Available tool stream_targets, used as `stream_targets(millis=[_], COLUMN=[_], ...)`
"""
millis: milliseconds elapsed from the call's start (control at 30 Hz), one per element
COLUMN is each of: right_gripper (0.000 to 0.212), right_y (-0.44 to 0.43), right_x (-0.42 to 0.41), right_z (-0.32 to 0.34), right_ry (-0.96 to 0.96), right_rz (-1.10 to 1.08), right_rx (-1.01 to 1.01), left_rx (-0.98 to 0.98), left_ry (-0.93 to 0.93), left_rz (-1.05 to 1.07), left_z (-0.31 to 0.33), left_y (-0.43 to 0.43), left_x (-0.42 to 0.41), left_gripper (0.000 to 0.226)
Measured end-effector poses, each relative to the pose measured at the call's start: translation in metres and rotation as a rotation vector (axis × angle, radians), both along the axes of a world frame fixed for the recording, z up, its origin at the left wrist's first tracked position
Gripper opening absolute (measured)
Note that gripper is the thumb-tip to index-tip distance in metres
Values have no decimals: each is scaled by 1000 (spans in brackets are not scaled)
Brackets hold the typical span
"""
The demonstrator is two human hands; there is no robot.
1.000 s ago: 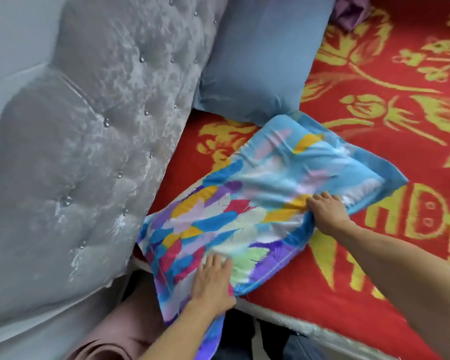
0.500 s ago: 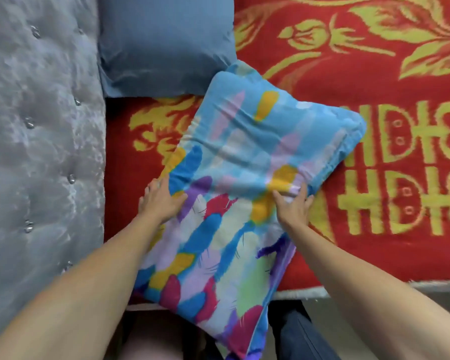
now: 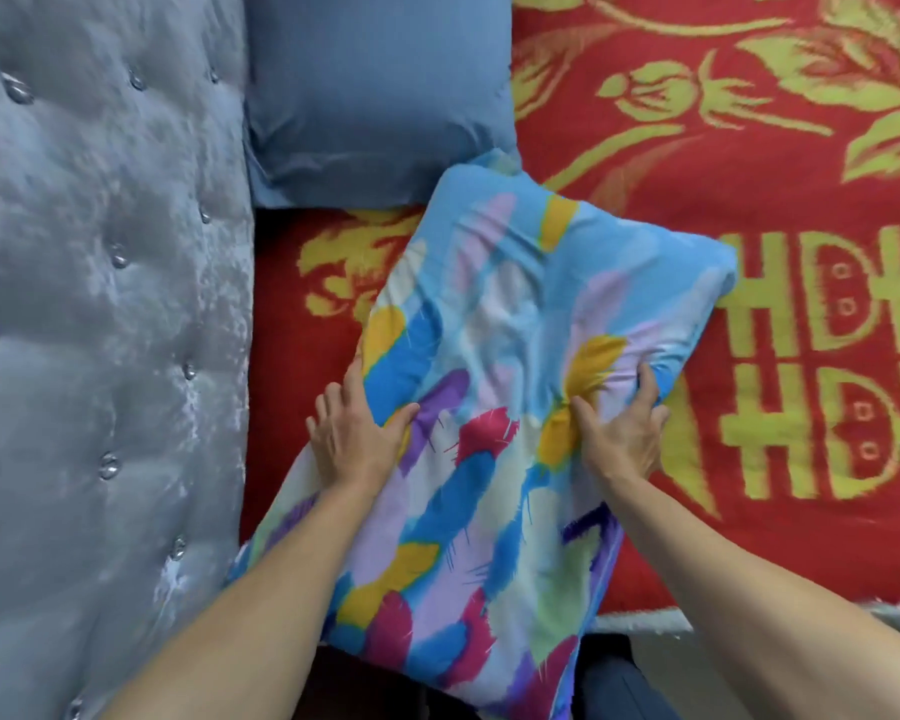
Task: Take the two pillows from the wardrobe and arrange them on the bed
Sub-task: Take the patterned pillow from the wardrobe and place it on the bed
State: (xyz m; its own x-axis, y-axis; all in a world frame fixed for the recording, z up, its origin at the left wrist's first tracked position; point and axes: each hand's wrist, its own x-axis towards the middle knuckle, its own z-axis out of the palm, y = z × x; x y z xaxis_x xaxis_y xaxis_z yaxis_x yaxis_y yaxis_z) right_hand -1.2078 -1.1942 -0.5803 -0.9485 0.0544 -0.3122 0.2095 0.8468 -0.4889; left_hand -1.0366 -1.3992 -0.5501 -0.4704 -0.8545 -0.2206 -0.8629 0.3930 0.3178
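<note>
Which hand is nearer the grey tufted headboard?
Left. The left hand grips the colourful pillow edge facing the headboard; the right hand holds the far edge.

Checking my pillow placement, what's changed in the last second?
The colourful pillow turned lengthwise toward the blue pillow, its near end overhanging the bed edge. Left hand shifted from the near end to the side edge; right hand keeps its grip. Blue pillow stayed.

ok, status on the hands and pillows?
Left hand and right hand gripping the colourful pillow. It lies skewed, overhanging the bed edge. Blue pillow against headboard. Nothing blocking.
</note>
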Motion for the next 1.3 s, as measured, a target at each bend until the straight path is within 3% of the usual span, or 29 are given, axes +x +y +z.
stream_targets(millis=[300,400,533,567,667,733,833,1000,1133,1200,1300], right_gripper=[87,84,85,87,85,86,104,95,96,95,88], right_y=[-102,-135,-134,-129,-132,-152,-179,-150,-143,-160,-196], right_x=[-7,-19,-34,-36,-42,-51,-72,-67,-68,-73,-82], right_z=[49,36,3,-3,-10,-12,-28,-44,-39,-35,-39], right_ry=[101,21,-357,-371,-39,78,-195,-194,-229,-71,133], right_rz=[344,493,834,898,1026,922,598,604,602,675,933], right_rx=[-160,-44,270,361,456,251,10,77,177,301,286], left_rx=[-137,-58,102,88,5,12,92,91,256,227,19], left_ry=[133,41,-130,-145,-101,17,78,-139,-323,-376,-286], left_rz=[294,330,302,264,144,187,246,101,39,13,-81], left_z=[48,26,-13,-19,-30,-36,-46,-45,-42,-40,-45], left_y=[-33,-42,-59,-63,-80,-95,-110,-93,-99,-119,-151], left_x=[59,71,87,86,71,60,48,44,37,24,-2], left_gripper=[80,78,76,76,81,85,91,92,95,95,93])
